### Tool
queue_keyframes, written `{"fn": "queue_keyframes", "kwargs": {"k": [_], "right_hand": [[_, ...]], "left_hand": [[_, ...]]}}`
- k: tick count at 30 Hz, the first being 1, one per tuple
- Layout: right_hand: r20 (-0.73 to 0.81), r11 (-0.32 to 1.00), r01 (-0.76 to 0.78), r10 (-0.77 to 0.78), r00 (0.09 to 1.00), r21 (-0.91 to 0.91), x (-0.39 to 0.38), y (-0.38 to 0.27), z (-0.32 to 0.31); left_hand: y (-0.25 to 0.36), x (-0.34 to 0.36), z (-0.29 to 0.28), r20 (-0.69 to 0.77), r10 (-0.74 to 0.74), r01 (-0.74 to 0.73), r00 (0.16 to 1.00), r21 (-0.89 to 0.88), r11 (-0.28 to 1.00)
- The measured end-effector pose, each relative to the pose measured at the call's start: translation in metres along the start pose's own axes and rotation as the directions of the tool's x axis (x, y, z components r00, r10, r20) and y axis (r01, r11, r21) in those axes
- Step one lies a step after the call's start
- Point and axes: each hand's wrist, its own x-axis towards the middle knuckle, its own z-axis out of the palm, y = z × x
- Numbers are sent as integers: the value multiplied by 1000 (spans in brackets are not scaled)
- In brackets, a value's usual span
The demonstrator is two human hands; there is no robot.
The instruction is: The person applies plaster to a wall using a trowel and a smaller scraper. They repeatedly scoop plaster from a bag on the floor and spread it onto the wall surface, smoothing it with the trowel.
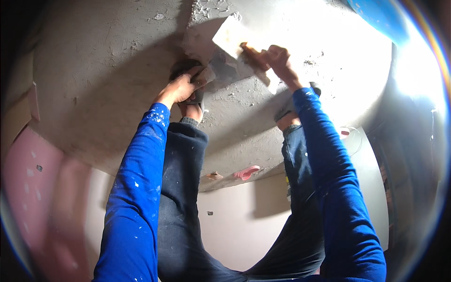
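Observation:
My right hand (280, 63) is closed round the brown handle of a plastering trowel (230, 36), whose pale flat blade lies at or just over the rough grey floor (122, 94). In my left hand (178, 89) is a small flat scraper (205, 77), its blade pointing toward the trowel. Between the two tools lies a smoother, darker patch (223, 68) of the surface. Whether either blade touches the floor, I cannot tell. Both sleeves are blue and spotted with white.
My feet in dark slippers (198, 101) stand apart, just behind my hands. White crumbs (206, 9) lie scattered at the top. A pink object (246, 173) rests on the floor between my legs. Pink wall (33, 174) shows at left, a blue thing (380, 16) at upper right, in glare.

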Motion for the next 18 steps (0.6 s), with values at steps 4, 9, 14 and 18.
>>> {"fn": "queue_keyframes", "kwargs": {"k": [4,9,14,18], "right_hand": [[-51,997,-82,82,995,-7,-39,-31,33],[50,973,-175,185,982,-151,-41,-75,46],[107,991,-106,98,989,75,-65,-71,37],[29,978,198,-201,979,70,-43,-73,11]], "left_hand": [[0,-2,-1,0,-26,26,1000,14,1000],[-5,-6,-4,-20,-15,14,1000,-26,1000],[-10,-25,0,26,7,-3,1000,-151,989],[-13,-35,-4,-66,80,-89,995,-162,983]]}}
